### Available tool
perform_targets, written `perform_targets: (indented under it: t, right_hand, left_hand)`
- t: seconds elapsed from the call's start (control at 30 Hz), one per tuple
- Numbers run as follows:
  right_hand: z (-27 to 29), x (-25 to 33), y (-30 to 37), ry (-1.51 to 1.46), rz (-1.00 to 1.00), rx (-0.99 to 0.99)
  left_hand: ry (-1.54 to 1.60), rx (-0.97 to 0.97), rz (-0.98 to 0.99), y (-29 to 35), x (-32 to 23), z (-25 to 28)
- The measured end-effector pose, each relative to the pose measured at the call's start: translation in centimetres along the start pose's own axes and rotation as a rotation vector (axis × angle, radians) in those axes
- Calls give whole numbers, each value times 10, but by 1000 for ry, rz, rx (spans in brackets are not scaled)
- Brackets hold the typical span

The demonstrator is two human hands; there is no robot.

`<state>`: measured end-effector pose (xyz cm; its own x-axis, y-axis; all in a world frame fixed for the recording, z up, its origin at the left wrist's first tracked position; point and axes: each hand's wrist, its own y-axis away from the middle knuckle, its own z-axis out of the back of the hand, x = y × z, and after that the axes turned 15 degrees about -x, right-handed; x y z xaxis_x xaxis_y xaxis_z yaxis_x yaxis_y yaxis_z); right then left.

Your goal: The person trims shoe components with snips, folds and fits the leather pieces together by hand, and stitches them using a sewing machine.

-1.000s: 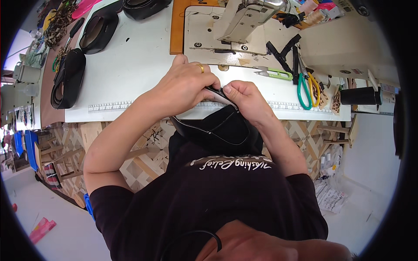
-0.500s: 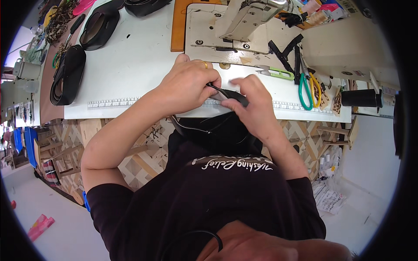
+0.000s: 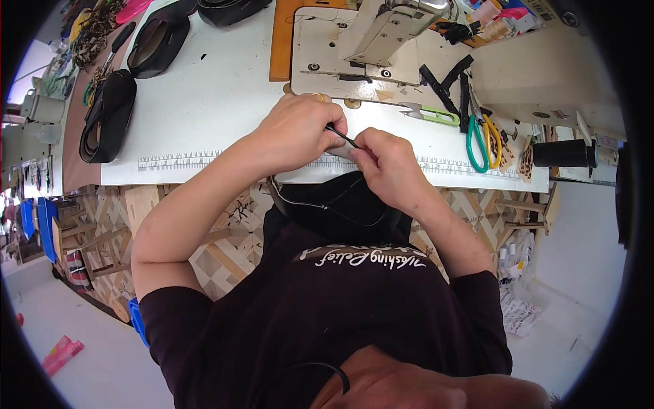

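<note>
A black fabric piece (image 3: 337, 198), with a pale seam line along it, hangs over the table's front edge toward my lap. My left hand (image 3: 300, 133), a ring on one finger, pinches its dark upper edge. Close by on the right, my right hand (image 3: 392, 167) grips the same edge between thumb and fingers. A short stretch of the edge runs taut between the two hands. Under them lies a ruler strip (image 3: 180, 161) along the front of the white table (image 3: 197, 109). What the fingertips cover is hidden.
Ahead stands a sewing machine (image 3: 381, 41). Right of it lie green-handled snips (image 3: 436, 116), scissors with green and yellow handles (image 3: 477, 150), black straps (image 3: 446, 85) and a black spool (image 3: 562, 154). Several black fabric loops (image 3: 109, 116) rest at the left.
My right hand has closed its fingers on the fabric edge, having been more open and blurred. It has shifted slightly left and down; the left hand stays nearly in place.
</note>
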<state>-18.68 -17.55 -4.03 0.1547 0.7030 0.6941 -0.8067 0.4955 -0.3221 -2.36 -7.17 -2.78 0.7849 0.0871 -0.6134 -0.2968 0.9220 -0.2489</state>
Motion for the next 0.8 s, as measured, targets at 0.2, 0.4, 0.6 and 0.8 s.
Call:
perform_targets:
  t: [0.2, 0.4, 0.6, 0.8]
  right_hand:
    - [-6, 7, -12, 49, 206, -81]
    - [0, 14, -13, 58, 144, -40]
    - [-23, 11, -16, 43, 204, -306]
    - [-22, 5, -12, 114, 246, -331]
  left_hand:
    - [125, 142, 175, 1, -3, 16]
    - [-233, -279, 61, 20, -28, 44]
    - [-109, -500, 102, 22, -14, 15]
    - [-27, -386, 179, 14, -2, 18]
